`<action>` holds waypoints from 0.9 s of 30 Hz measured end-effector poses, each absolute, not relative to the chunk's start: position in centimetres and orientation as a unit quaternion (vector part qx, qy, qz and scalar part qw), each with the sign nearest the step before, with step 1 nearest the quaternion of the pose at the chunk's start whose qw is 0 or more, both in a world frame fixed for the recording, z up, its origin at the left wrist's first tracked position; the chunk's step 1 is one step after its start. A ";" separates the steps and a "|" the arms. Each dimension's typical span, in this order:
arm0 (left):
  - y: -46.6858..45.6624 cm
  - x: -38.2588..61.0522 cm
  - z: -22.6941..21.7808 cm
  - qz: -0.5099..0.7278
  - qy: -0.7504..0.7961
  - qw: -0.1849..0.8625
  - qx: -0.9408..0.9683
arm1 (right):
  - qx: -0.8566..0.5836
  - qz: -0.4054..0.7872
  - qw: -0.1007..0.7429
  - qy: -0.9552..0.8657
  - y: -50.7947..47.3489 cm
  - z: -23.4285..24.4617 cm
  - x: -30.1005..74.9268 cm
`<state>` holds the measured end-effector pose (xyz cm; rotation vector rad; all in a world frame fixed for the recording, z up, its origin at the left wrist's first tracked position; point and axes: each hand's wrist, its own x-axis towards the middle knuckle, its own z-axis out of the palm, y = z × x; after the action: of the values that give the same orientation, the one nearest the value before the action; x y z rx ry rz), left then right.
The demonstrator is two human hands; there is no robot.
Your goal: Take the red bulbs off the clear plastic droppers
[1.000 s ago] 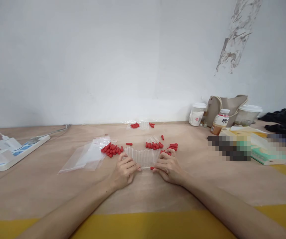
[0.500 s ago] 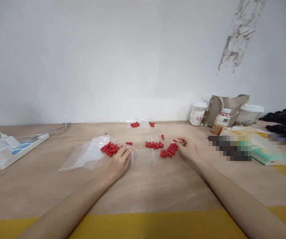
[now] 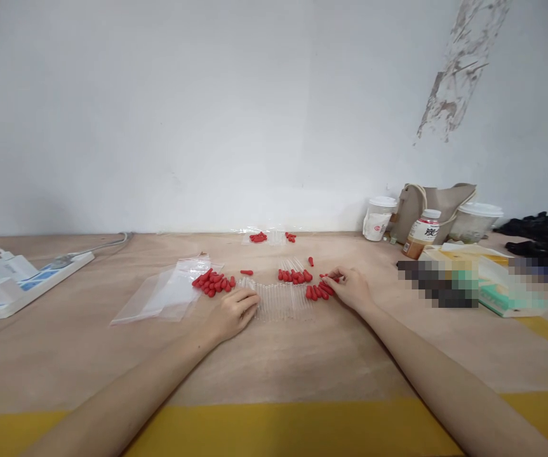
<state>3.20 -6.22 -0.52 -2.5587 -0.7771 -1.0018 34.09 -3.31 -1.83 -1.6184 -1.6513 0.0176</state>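
Observation:
A row of thin clear glass dropper tubes (image 3: 280,301) lies side by side in the middle of the table. At its left end rests my left hand (image 3: 233,311), fingers bent and close together over the tube ends; what they hold is hidden. My right hand (image 3: 350,289) pinches a red rubber dropper bulb (image 3: 324,276) between thumb and fingers, just above a curved row of red bulbs (image 3: 316,292). Several tubes with red bulbs on them (image 3: 294,276) lie behind the clear row. A heap of loose red bulbs (image 3: 211,282) sits beyond my left hand.
Clear zip bags (image 3: 159,298) lie left, a power strip (image 3: 30,289) farther left. Single bulbs (image 3: 246,272) lie apart; bagged red bulbs (image 3: 258,237) are by the wall. At right stand a lidded cup (image 3: 379,219), a bottle (image 3: 421,235), a grey bag (image 3: 404,216) and a green box (image 3: 507,298).
My right hand has moved left and slightly nearer, over the curved row of bulbs. My left hand has shifted slightly toward me, uncovering tube ends and bulbs behind it.

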 end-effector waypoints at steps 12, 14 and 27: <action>-6.9 2.4 -0.1 -0.340 -0.320 0.086 -0.880 | -0.631 -0.020 0.401 -0.663 -3.6 -1.8 34.0; -7.1 2.9 0.1 -0.311 -0.324 0.096 -0.888 | -0.631 -0.032 0.414 -0.656 -3.7 -1.8 33.9; -6.5 4.6 -1.1 -0.253 -0.404 0.152 -0.865 | -0.643 -0.005 0.346 -0.683 -2.3 0.5 29.9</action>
<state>4.56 -6.51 -1.11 -2.4837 -1.1605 -0.7273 29.91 -2.27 0.49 -1.6691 -1.7742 -0.0123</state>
